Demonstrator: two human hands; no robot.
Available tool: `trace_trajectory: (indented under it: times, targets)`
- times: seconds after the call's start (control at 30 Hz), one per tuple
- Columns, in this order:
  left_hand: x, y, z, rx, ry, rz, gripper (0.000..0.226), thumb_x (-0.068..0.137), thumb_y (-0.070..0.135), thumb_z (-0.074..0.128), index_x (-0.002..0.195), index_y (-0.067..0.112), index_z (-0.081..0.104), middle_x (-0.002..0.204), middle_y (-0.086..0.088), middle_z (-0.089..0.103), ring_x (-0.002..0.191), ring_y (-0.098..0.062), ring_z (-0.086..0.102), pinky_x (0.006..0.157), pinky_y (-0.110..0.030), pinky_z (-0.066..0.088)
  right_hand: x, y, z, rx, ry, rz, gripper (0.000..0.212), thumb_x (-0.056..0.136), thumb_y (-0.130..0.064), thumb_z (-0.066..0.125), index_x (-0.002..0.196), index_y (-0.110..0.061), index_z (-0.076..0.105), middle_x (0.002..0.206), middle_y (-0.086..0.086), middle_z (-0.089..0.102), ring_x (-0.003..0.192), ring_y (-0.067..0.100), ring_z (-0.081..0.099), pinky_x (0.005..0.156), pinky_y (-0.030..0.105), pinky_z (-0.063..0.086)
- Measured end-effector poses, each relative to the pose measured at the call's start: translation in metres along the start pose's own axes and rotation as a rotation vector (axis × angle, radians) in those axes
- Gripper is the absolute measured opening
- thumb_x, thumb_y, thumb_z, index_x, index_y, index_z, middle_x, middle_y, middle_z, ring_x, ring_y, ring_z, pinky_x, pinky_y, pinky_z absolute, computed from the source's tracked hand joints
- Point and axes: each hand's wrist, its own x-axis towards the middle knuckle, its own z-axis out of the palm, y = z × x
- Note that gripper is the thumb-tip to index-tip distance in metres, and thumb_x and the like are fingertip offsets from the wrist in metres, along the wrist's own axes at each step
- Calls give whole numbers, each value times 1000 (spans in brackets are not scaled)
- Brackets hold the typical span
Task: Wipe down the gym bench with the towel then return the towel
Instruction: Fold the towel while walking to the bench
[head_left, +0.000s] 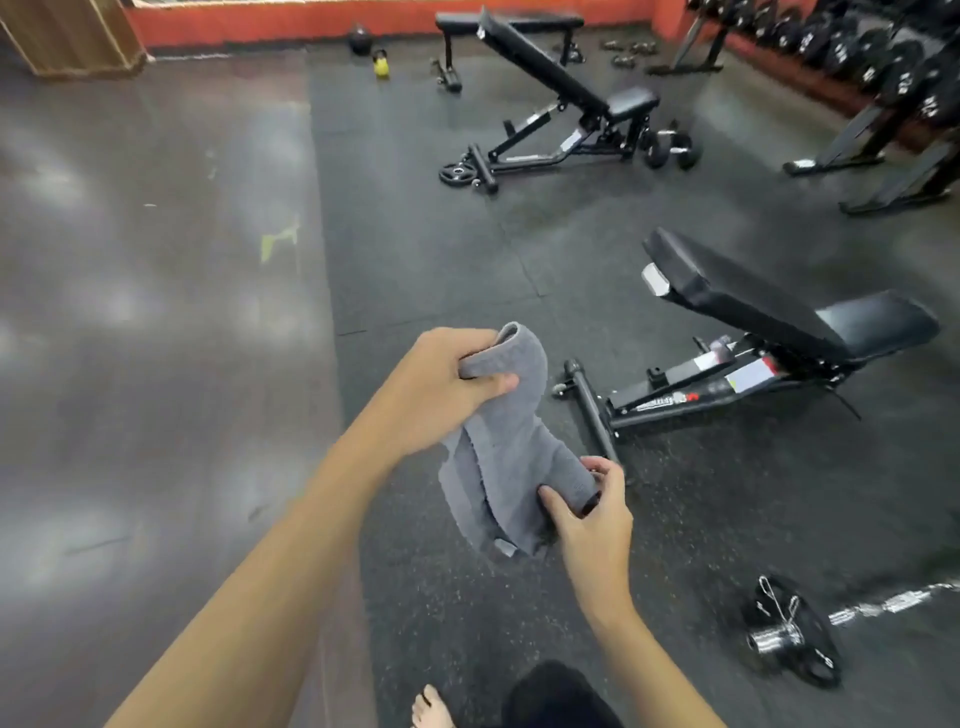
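Between both fists hung the grey towel (511, 441), left hand (441, 387) clamped up top, right hand (589, 514) pinching below; bench (769, 317) sat just right, open floor (156, 312) left.

**Light and frame quality, head cam**

Dim indoor light overall, from overhead by the look of the reflections. Polished floor (156, 291) on the left of the frame throws back broad, milky glare patches; the rubber mat (415, 249) beside it is matte, no glare. Shadows soft, no hard edges. Slight sheen on the near bench (769, 306) pad at mid right. Whole frame is soft: my left hand (441, 389) and forearm smear a little, the towel (511, 447) edge is fuzzy. Weight rack (883, 57) at upper right is blurred and murky. Wide-angle bend shows at the edges: the orange wall (337, 21) along the top curves, corners stretch.
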Motion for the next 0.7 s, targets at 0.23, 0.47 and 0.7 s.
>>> trace_trajectory:
  times: [0.23,0.47,0.7]
  targets:
    - [226,4,-31,194,-286,170,36,89,8,73,66,-2,47,62,-4,39,58,-15,32,57,-32,26,189,-49,71,10,121,-590,41,100,-23,60,139,-26,45,149,3,43,141,25,45,112,35,41]
    - [439,1,-42,234,-315,211,30,90,9,69,71,-6,52,63,-5,44,56,-14,33,54,-29,28,392,-84,119,-17,159,-700,80,93,-45,66,156,-23,23,168,14,6,158,26,13,123,35,21]
    - [630,-6,-61,124,-377,236,44,93,33,60,69,-1,46,61,-3,44,56,-14,38,56,-31,34,579,-133,167,112,361,-613,101,84,-13,77,160,-17,11,169,22,2,158,34,10,125,43,23]
